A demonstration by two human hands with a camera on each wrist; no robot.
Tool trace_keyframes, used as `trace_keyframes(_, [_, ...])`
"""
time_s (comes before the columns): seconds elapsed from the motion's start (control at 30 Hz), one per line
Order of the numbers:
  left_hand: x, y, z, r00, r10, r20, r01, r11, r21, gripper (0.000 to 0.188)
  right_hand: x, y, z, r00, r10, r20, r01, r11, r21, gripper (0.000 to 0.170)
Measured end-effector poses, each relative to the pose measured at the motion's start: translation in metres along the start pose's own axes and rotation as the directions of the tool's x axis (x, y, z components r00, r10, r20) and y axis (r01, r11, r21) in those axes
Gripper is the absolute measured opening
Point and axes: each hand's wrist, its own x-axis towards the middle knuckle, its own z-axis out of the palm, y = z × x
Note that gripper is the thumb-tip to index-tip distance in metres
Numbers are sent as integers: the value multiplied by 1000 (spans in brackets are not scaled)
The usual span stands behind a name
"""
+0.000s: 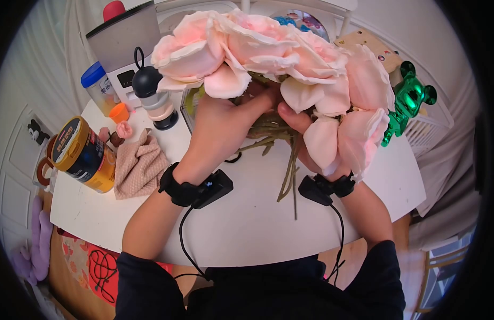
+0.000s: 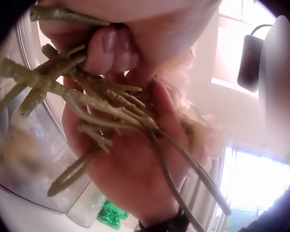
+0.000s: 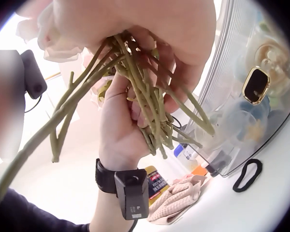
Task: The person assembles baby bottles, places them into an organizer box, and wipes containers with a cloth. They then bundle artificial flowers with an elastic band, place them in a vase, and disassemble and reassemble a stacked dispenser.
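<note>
Large pale pink roses (image 1: 257,45) form a bunch above the white table, their green stems (image 1: 279,133) hanging down below the hands. The left hand (image 1: 220,125) grips the stems just under the blooms, its curled fingertips visible in the left wrist view. Close against it, the right hand (image 1: 305,133) is also wrapped around the stems, partly covered by petals in the head view. Seen from the right wrist, the stems (image 3: 147,96) pass between both hands and spread out at different angles. Some fingers are hidden behind stems and petals.
On the table (image 1: 257,213) at left are a yellow-and-black tub (image 1: 87,157), a pink cloth (image 1: 140,168), an orange cup (image 1: 119,112) and a black-topped bottle (image 1: 155,98). A green shiny figure (image 1: 407,98) stands right. A clear box (image 3: 232,140) sits behind the hands.
</note>
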Motion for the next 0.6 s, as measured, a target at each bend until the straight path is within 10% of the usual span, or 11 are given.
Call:
trace_keyframes(0.17, [-1,9,-1,998,-35,-47,37,999,37,26,3,5,-13,985,95,147,-116,983,145,36])
trace_keyframes(0.27, [1,-4,-1,996,78,-32,-78,997,25,28,5,3,-4,981,183,65,-190,973,133,34])
trace_keyframes(0.33, [-1,-15,-4,925,376,-60,-334,877,344,30,10,13,-4,993,-29,110,32,999,-22,35])
trace_keyframes(0.4, [-4,-13,-12,972,233,14,-217,878,426,35,10,6,-9,981,-50,190,69,993,-96,33])
trace_keyframes(0.6, [0,13,-8,967,-45,251,71,993,-96,26,10,15,-18,965,131,229,-145,988,45,26])
